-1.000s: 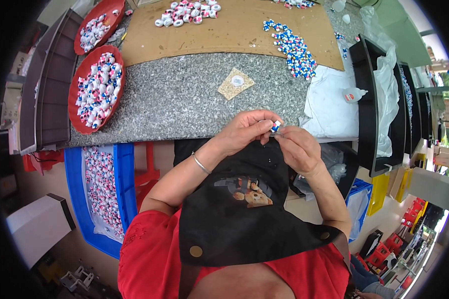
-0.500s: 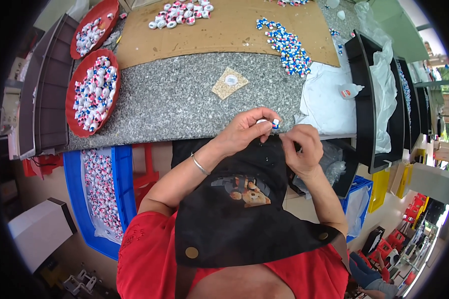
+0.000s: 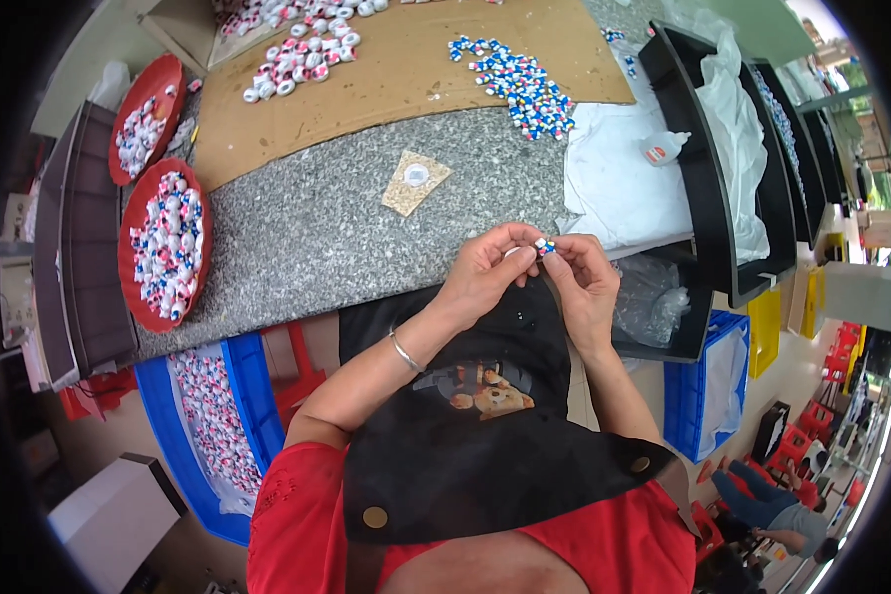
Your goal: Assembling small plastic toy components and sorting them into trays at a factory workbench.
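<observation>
Above the table's front edge, my left hand (image 3: 487, 272) pinches a small blue-and-white piece (image 3: 544, 247) between thumb and fingertips. A bit of white shows lower in that grip, too small to name. My right hand (image 3: 586, 282) meets it from the other side, its thumb and fingertips closed on the same piece. Beyond my hands, a speckled tan square (image 3: 402, 196) with a round white disc (image 3: 417, 175) lies on the grey granite tabletop (image 3: 307, 213).
Brown cardboard (image 3: 396, 89) carries a heap of blue-and-white pieces (image 3: 525, 89) and white-and-pink pieces (image 3: 302, 61). At left stand two red bowls (image 3: 129, 238). A small glue-like bottle (image 3: 663, 148) lies on white paper (image 3: 624, 198) beside a black tray (image 3: 708, 188). Blue crates (image 3: 252, 396) sit below.
My right hand has come left to touch the piece in my left hand; before, the two were apart. The whole view has turned and shifted slightly.
</observation>
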{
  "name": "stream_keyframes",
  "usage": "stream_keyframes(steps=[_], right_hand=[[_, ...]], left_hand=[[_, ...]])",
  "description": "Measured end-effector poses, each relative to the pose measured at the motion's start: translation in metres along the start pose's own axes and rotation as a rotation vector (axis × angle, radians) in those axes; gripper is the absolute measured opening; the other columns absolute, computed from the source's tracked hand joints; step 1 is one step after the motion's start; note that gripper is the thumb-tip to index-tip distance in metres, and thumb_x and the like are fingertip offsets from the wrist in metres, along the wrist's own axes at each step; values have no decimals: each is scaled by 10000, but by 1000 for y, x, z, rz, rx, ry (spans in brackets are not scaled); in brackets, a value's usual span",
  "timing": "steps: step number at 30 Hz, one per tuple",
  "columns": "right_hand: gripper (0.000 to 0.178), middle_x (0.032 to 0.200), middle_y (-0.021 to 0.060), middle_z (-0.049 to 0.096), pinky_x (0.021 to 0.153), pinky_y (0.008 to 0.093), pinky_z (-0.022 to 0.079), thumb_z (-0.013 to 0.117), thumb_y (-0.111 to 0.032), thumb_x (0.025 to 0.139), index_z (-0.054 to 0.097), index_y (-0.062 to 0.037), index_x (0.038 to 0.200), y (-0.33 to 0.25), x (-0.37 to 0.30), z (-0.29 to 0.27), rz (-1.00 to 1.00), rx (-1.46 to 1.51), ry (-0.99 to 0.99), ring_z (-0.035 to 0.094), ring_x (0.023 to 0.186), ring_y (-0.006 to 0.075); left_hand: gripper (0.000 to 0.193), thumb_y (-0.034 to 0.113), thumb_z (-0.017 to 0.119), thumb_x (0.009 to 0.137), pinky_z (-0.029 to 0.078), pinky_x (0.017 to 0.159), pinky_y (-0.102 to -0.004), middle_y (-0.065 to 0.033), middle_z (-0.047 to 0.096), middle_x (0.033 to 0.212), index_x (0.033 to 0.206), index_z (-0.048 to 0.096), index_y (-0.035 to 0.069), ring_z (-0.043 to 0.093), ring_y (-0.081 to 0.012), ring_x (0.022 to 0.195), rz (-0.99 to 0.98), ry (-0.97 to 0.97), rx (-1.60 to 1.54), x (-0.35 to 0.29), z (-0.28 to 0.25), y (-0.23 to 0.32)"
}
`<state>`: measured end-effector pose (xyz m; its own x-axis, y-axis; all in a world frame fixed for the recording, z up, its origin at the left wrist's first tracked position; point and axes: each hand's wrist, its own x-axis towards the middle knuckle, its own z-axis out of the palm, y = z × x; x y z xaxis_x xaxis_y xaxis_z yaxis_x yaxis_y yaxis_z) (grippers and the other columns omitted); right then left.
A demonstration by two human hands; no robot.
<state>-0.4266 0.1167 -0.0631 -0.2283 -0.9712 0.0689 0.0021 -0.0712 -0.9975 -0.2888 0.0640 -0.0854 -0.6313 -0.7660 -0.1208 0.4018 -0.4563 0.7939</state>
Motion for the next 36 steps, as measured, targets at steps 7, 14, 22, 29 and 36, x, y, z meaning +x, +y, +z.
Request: stream_keyframes(steps=[7,14,22,29,36], right_hand=[[136,938,39,528,741,217,448,564,9,848,579,28,982,-5,0,-3,0,-15,39,551,813,92],[145,953,51,530,737,212,454,558,-1,857,577,39,995,0,0,-6,13,14,82,560,824,99],[99,908,34,549,732,225,449,539,-38,873,560,6,958,-13,-9,-15,66,91,98,541,822,84],[81,828,57,500,607,246,449,503,-41,887,464,-3,947,-12,-13,-6,-40,165,79,556,674,119],[122,840,38,506,672,249,424,511,-108,896,463,-25,972,-35,30,45,2,10,19,496,766,93]], left_hand=[[184,91,561,875,417,615,-190,4,583,865,1046,554,23,526,-53,746,-2,41,27,4,7,-3],[147,82,582,862,411,604,-181,6,582,860,997,564,27,520,-45,733,28,83,145,8,11,-3],[112,52,563,863,391,583,-190,-16,556,833,969,535,31,498,-71,694,-2,42,242,12,24,-2],[112,45,543,876,379,575,-187,-28,554,852,985,531,25,489,-70,692,83,-37,188,7,26,8],[194,17,543,866,424,578,-180,-55,567,905,1056,507,14,526,-82,713,246,114,89,-2,-10,47]])
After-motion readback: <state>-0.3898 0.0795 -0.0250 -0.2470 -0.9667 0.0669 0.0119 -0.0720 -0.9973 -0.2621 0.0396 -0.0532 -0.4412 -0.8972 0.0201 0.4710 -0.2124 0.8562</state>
